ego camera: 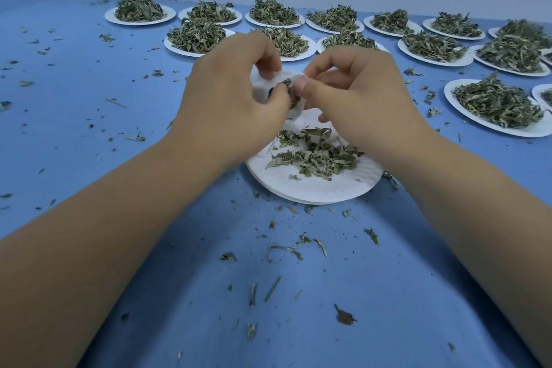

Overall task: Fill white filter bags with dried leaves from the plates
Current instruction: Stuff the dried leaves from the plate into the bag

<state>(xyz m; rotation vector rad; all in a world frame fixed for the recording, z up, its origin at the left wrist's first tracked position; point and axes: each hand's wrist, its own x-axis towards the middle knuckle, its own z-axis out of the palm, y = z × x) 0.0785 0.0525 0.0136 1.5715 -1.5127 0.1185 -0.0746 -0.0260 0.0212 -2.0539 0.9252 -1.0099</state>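
Here both hands meet above the near paper plate [313, 188], holding a white filter bag [265, 81] between them. The left hand [233, 98] curls its fingers and thumb round the bag's left side. The right hand [358, 98] pinches the bag's right edge between thumb and forefinger, its other fingers bent. Dried leaves [291, 94] show at the bag's open mouth, between the two thumbs. A small dark blue mark [270, 90] sits on the bag, too small to read. A thin scatter of cut leaves [316, 152] lies on the near plate. Beyond the hands stand rows of heaped plates [140, 13], with another heaped plate [495, 104] at the right. Leaf crumbs [321, 246] litter the blue table cover [89, 98].
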